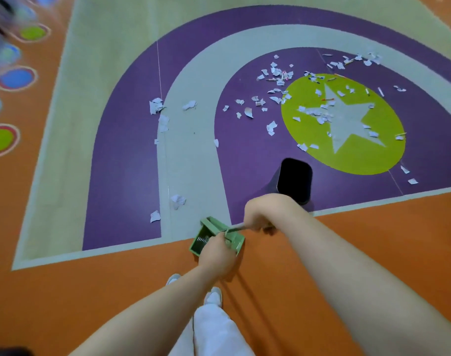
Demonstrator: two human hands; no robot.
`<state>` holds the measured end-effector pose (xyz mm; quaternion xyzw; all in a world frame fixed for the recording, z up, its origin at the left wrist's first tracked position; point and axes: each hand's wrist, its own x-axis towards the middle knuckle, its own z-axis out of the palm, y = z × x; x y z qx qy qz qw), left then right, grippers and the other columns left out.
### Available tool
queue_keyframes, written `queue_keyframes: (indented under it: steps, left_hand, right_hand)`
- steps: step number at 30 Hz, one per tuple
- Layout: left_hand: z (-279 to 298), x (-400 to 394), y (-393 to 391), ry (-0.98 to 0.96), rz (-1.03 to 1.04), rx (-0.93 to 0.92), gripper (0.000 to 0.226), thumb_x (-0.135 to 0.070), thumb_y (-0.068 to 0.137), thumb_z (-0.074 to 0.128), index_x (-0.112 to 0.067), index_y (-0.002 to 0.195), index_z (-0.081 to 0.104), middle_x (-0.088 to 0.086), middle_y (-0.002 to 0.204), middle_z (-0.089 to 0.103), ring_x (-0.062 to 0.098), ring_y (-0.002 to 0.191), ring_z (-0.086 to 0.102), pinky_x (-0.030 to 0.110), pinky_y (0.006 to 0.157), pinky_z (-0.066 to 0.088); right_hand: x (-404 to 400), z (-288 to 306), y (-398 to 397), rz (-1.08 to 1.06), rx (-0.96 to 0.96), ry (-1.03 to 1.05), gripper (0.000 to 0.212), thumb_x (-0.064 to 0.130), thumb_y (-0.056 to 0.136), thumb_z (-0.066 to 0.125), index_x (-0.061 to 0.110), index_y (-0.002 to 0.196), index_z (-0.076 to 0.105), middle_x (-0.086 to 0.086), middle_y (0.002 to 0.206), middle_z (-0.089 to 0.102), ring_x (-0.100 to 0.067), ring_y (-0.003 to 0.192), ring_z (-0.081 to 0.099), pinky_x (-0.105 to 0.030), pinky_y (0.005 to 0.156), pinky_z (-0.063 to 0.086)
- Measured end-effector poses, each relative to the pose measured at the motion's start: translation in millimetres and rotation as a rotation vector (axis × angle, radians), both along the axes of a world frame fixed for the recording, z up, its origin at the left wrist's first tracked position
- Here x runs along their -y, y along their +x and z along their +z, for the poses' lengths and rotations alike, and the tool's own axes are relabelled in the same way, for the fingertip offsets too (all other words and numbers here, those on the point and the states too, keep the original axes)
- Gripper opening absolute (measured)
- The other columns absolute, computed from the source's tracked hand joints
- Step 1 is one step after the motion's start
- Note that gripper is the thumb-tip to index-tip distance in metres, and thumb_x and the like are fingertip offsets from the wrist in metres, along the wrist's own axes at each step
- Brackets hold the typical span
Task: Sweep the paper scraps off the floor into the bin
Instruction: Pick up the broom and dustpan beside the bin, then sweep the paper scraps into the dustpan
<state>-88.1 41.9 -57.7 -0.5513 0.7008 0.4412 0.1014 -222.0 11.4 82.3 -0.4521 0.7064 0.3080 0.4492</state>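
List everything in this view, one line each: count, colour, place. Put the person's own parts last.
paper scraps: many, white, scattered over the purple arch, grey band and green circle
bin: one, black, open top, on the purple floor beside the green circle
dustpan: one, green, upright at the edge of the orange floor
handle: one, thin, pale, running between the two hands
floor: one, orange border, purple and grey arches, green circle with a grey star
shoes: two, white, on the orange floor
trousers: white, bottom centre
left hand: grips the dustpan top
right hand: grips the handle
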Motion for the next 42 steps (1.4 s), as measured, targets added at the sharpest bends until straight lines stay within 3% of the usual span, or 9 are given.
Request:
queue_keyframes:
  steps: [6,11,15,20,27,29,35,37,42]
  left_hand:
    - [0.1,40.9,62.8,-0.086,0.126,0.02,0.04,-0.027,0.092,0.059,-0.027,0.132,0.056,-0.007,0.101,0.065,0.018,0.086,0.066,0.031,0.069,0.055]
    - [2.6,42.1,102.3,-0.199,0.116,0.077,0.044,-0.037,0.094,0.057,-0.03,0.137,0.054,-0.008,0.121,0.068,0.015,0.099,0.064,0.031,0.07,0.055]
    - [14.5,54.2,131.0,-0.279,0.163,0.117,0.045,-0.034,0.093,0.058,-0.03,0.138,0.053,-0.005,0.124,0.067,0.02,0.109,0.063,0.033,0.076,0.053]
    - [20.1,68.3,183.3,-0.333,0.357,0.13,0.047,-0.038,0.094,0.062,-0.023,0.138,0.056,0.0,0.125,0.068,0.024,0.11,0.063,0.03,0.07,0.042]
    - [20.4,92.7,244.5,-0.392,0.682,0.06,0.046,-0.028,0.09,0.072,-0.012,0.132,0.062,0.012,0.114,0.071,0.031,0.097,0.064,0.033,0.066,0.038]
    - [19.6,101.4,253.8,-0.409,0.767,0.023,0.042,-0.025,0.092,0.07,-0.008,0.129,0.063,0.015,0.112,0.071,0.028,0.089,0.06,0.033,0.065,0.037]
    - [12.7,140.8,296.2,-0.394,1.116,0.011,0.055,-0.038,0.094,0.063,-0.017,0.143,0.051,0.013,0.131,0.063,0.04,0.11,0.062,0.05,0.087,0.055]
    - [10.6,158.3,310.3,-0.397,1.173,0.019,0.055,-0.038,0.094,0.062,-0.018,0.144,0.049,0.013,0.132,0.062,0.042,0.11,0.062,0.055,0.089,0.055]
    - [10.7,202.6,340.4,-0.41,1.231,0.031,0.055,-0.036,0.097,0.059,-0.015,0.146,0.047,0.012,0.142,0.055,0.039,0.121,0.057,0.053,0.097,0.05]
  right_hand:
    - [-4.7,12.9,-64.1,0.107,-0.116,0.089,0.011,0.0,0.074,0.05,0.002,0.075,0.061,-0.014,0.06,0.062,-0.027,0.052,0.056,-0.027,0.056,0.045]
    - [-18.7,0.4,-58.8,0.086,-0.114,0.062,0.014,0.016,0.074,0.056,0.013,0.06,0.056,0.002,0.044,0.054,-0.019,0.046,0.048,-0.021,0.048,0.037]
    - [-14.8,-7.6,-74.2,-0.011,-0.05,-0.048,0.014,0.025,0.078,0.059,0.012,0.077,0.064,-0.001,0.063,0.062,-0.018,0.052,0.055,-0.023,0.052,0.043]
    - [-0.4,-0.1,-84.0,-0.074,0.057,-0.134,0.022,0.018,0.081,0.056,0.007,0.097,0.066,-0.006,0.064,0.064,-0.021,0.051,0.058,-0.026,0.051,0.048]
    - [20.4,-6.6,-48.8,-0.111,0.123,-0.279,0.014,0.021,0.085,0.045,0.014,0.088,0.057,-0.009,0.066,0.062,-0.022,0.046,0.059,-0.03,0.05,0.054]
    - [28.2,-13.4,-33.8,-0.088,0.102,-0.329,0.015,0.023,0.085,0.045,0.014,0.087,0.056,-0.006,0.065,0.056,-0.022,0.046,0.051,-0.028,0.046,0.047]
    - [73.9,-33.0,6.5,-0.171,0.12,-0.437,0.039,0.045,0.097,0.041,0.011,0.088,0.058,-0.004,0.062,0.052,-0.022,0.049,0.045,-0.028,0.047,0.039]
    - [90.5,-41.6,16.3,-0.093,0.055,-0.501,0.04,0.044,0.098,0.041,0.011,0.086,0.059,-0.002,0.064,0.051,-0.02,0.051,0.042,-0.03,0.047,0.037]
    - [130.8,-59.4,38.6,0.475,-0.265,-0.63,0.021,0.016,0.097,0.045,0.022,0.077,0.048,0.002,0.066,0.058,-0.018,0.047,0.04,-0.029,0.041,0.03]
